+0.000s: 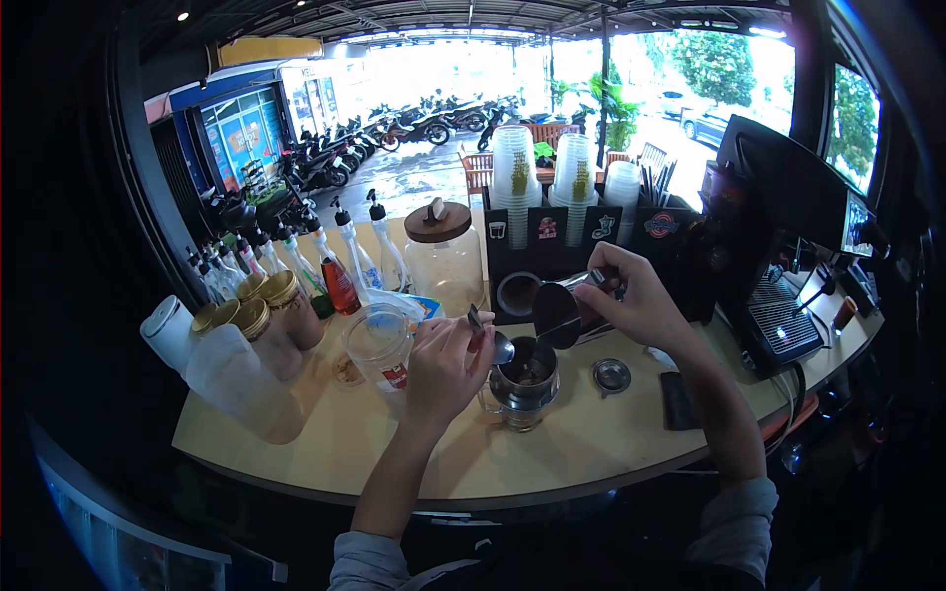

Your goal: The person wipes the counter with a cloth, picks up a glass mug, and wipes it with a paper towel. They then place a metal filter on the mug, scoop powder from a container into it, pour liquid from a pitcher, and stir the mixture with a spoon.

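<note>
My left hand [448,366] is closed on a metal spoon [503,349], whose bowl is at the rim of a metal cup-shaped dripper [525,379]. The dripper sits on a clear glass mug [490,398], with dark contents inside. My right hand [636,298] grips the handle of a dark metal pitcher [557,315], tilted above and right of the dripper. Left of the dripper is a clear plastic tub [378,340], partly behind my left hand. A small round metal lid [611,375] lies on the counter to the right.
Syrup bottles [340,286] and lidded jars [286,295] line the counter's left side. A large wooden-lidded jar [443,261] and stacked cups [514,177] stand behind. A dark pouch [680,401] and espresso machine [783,305] are on the right.
</note>
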Tool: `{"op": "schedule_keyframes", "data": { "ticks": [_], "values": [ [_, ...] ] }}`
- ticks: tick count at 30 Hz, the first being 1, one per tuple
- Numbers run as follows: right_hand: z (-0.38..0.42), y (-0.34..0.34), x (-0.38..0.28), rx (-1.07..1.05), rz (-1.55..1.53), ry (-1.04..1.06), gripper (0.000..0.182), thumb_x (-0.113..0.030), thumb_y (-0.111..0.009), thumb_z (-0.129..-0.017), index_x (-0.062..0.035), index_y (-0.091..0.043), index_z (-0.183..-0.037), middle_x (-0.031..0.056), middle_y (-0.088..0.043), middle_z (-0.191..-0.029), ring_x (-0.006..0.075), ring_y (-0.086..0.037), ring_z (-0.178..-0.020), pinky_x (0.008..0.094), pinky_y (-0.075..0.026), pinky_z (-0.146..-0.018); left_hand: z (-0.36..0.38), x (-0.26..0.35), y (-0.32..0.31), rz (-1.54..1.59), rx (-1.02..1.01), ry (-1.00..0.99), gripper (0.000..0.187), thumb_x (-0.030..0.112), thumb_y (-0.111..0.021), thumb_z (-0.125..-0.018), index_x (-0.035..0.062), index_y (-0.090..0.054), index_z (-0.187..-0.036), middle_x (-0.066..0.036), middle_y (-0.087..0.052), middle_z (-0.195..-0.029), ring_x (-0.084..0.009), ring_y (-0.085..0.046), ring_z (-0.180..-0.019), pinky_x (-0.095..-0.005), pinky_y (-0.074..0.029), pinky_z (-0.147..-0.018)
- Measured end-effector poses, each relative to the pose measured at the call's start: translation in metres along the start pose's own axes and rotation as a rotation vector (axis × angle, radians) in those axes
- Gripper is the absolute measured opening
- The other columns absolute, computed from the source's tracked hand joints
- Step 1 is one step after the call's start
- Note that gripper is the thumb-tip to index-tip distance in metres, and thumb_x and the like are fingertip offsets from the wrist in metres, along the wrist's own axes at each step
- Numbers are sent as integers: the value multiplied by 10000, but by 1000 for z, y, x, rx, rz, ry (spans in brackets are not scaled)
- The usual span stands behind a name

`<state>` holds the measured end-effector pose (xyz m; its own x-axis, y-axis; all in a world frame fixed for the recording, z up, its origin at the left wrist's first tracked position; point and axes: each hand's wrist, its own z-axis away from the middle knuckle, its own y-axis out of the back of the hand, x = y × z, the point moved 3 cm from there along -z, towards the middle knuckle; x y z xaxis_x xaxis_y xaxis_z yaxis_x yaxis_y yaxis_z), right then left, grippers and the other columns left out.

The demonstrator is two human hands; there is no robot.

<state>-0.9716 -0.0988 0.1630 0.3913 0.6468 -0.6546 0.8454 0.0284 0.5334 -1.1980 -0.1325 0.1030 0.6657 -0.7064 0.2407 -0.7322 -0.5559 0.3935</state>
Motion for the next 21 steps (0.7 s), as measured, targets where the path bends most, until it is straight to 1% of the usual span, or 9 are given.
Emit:
{"op": "schedule_keyframes", "data": {
  "ticks": [1,2,4,11,14,16,17,19,21],
  "values": [
    [0,-2,-1,-18,0,-48,254,-111,-675,-845,-52,-441,-769,-39,-426,-674,12,-401,-643,207,-335,-547,0,0,0,-3,1,0,171,55,-676,-803,76,-649,-970,-28,-596,-643,-197,-577,-645,-342,-441,-704],
    [-1,-4,0,-19,-1,-47,254,-111,-675,-845,-52,-441,-769,-39,-426,-674,12,-401,-643,207,-335,-547,1,0,0,-5,2,1,171,55,-676,-803,76,-649,-970,-28,-596,-643,-197,-577,-645,-342,-441,-704],
    [-4,-9,-1,2,-3,65,237,-91,-660,-843,-20,-438,-799,-29,-423,-602,2,-382,-569,217,-315,-474,2,-1,0,-8,-2,-3,183,50,-680,-797,81,-648,-974,-28,-601,-649,-197,-579,-648,-342,-442,-702],
    [-11,-18,-1,19,18,101,235,-90,-660,-838,-15,-440,-801,-24,-433,-597,6,-383,-559,226,-312,-467,3,-2,-1,-29,-4,-36,216,40,-681,-792,88,-635,-997,-24,-606,-657,-187,-579,-630,-338,-438,-705],
    [-12,-18,1,5,4,47,230,-78,-654,-840,-11,-436,-809,-9,-474,-612,4,-426,-566,221,-334,-472,4,-2,-2,-24,-7,-35,220,39,-678,-795,88,-630,-1004,-19,-605,-655,-174,-581,-620,-334,-436,-707],
    [-12,-17,-3,13,8,37,227,-67,-646,-848,-4,-430,-819,10,-514,-637,11,-510,-598,212,-387,-489,3,-1,-2,-31,-6,-41,214,40,-676,-800,86,-630,-1004,-11,-603,-652,-163,-583,-613,-331,-434,-706],
    [-11,-16,-3,13,8,36,227,-67,-646,-848,-4,-430,-819,10,-514,-637,11,-510,-598,212,-387,-489,4,-1,-3,-31,-6,-41,214,40,-676,-800,86,-630,-1004,-11,-603,-652,-163,-583,-613,-331,-434,-706],
    [-10,-14,-3,22,28,24,217,-47,-633,-857,3,-424,-824,20,-533,-654,35,-594,-662,209,-453,-522,4,-2,-4,-38,-6,-55,204,46,-675,-805,82,-632,-1001,-6,-601,-647,-158,-584,-604,-329,-434,-702],
    [-9,-13,-1,23,23,25,214,-40,-629,-860,4,-422,-823,21,-537,-656,45,-609,-678,214,-471,-533,4,-2,-4,-37,-7,-58,199,47,-674,-808,80,-633,-999,-4,-600,-645,-157,-582,-600,-329,-434,-701]
  ]
}}
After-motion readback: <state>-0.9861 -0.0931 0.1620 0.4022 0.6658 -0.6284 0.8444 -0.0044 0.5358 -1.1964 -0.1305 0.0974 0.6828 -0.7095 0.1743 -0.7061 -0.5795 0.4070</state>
